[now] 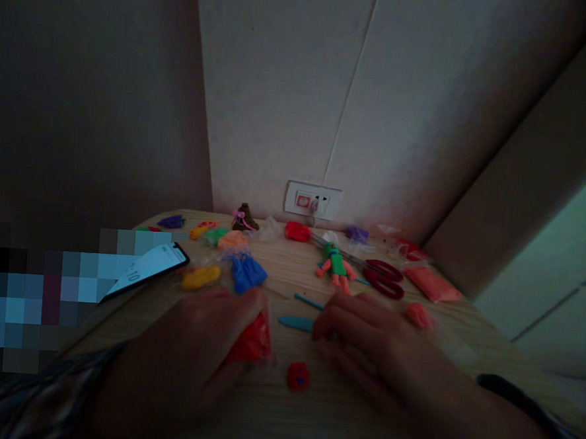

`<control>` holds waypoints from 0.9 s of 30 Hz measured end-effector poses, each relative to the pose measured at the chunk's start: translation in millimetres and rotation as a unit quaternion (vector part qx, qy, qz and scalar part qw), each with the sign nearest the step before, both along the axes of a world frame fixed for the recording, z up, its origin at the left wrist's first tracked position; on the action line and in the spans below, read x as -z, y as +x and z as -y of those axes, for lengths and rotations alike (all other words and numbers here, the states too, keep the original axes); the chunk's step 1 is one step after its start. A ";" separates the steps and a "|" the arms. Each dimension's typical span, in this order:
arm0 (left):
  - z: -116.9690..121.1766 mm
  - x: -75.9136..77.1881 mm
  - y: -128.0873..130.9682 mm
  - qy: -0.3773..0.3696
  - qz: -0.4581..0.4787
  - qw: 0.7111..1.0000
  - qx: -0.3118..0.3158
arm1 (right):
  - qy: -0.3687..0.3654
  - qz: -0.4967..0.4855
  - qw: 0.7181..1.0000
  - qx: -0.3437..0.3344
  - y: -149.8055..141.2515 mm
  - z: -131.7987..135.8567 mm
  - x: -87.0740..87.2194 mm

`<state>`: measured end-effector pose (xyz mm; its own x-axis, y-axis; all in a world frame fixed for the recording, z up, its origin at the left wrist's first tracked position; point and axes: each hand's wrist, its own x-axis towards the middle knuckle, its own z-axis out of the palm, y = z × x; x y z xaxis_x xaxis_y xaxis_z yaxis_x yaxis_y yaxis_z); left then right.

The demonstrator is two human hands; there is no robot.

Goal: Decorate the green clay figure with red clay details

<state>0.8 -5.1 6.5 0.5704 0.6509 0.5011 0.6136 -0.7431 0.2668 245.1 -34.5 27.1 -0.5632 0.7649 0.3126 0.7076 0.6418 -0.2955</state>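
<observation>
My left hand (206, 333) is closed around a clear plastic bag of red modelling clay (250, 339). My right hand (360, 339) is over the table with its fingers curled together; what they hold, if anything, is hidden. A light-blue clay knife (295, 323) points left from under those fingertips, its other end covered by the hand. Between my hands, closer to me, lies a small red clay piece (298, 376) with a dark blue mark. Behind the right hand is a green and orange clay figure (338, 265), and a thin teal stick (308, 300) lies near it.
Red-handled scissors (383, 278) lie behind my right hand. Bags of blue (246, 273), yellow (201, 277) and orange clay (432, 283) are spread about. A lit phone (148, 270) lies at the left. A brown clay piece with a pink bow (244, 218) stands near the wall socket (312, 201).
</observation>
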 end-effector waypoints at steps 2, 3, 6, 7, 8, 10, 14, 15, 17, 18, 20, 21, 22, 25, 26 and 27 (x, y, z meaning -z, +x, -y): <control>0.4 -2.6 3.2 0.036 -0.033 0.999 0.003 | -0.016 -0.010 0.999 -0.037 -8.5 6.3 -3.2; 0.9 -3.4 4.6 0.055 -0.046 0.997 0.006 | -0.019 -0.013 0.999 -0.038 -12.6 8.5 -4.7; 3.7 -3.3 8.4 0.102 -0.049 0.993 0.020 | -0.038 -0.021 0.998 -0.037 -22.6 11.8 -6.5; 5.0 -2.7 9.4 0.114 -0.044 0.992 0.024 | -0.047 -0.025 0.998 -0.041 -24.9 12.3 -6.3; 6.2 -2.1 10.3 0.121 -0.041 0.991 0.030 | -0.057 -0.029 0.997 -0.045 -26.9 12.8 -5.8; 8.0 -1.1 11.5 0.125 -0.040 0.991 0.041 | -0.065 -0.049 0.996 -0.043 -29.6 14.9 -4.8; 8.2 -2.3 11.0 0.141 -0.027 0.987 0.073 | -0.046 -0.129 0.990 -0.019 -31.6 21.7 -6.2; 8.0 -3.2 10.5 0.142 -0.022 0.986 0.082 | -0.046 -0.142 0.989 -0.016 -31.6 22.9 -7.1; 8.0 -4.9 9.5 0.143 -0.018 0.985 0.092 | -0.052 -0.155 0.987 -0.011 -31.2 23.5 -8.7; 8.2 -5.5 9.0 0.142 -0.021 0.986 0.089 | -0.060 -0.156 0.986 -0.011 -30.8 22.8 -9.1; 9.1 -5.6 8.4 0.145 -0.027 0.987 0.069 | -0.079 -0.163 0.983 -0.017 -29.8 20.4 -8.9; 9.7 -5.2 8.3 0.150 -0.026 0.987 0.056 | -0.087 -0.168 0.982 -0.022 -29.1 19.2 -8.4; 10.2 -4.8 8.3 0.158 -0.024 0.986 0.044 | -0.091 -0.174 0.980 -0.026 -28.4 18.2 -7.6; 10.9 -4.5 9.7 0.194 -0.002 0.981 0.020 | -0.089 -0.192 0.977 -0.036 -26.7 17.9 -5.3; 10.6 -5.0 10.4 0.200 0.005 0.980 0.009 | -0.085 -0.198 0.976 -0.038 -26.4 18.6 -4.6; 10.1 -5.7 11.2 0.203 0.009 0.979 0.000 | -0.082 -0.202 0.975 -0.037 -26.2 19.4 -4.0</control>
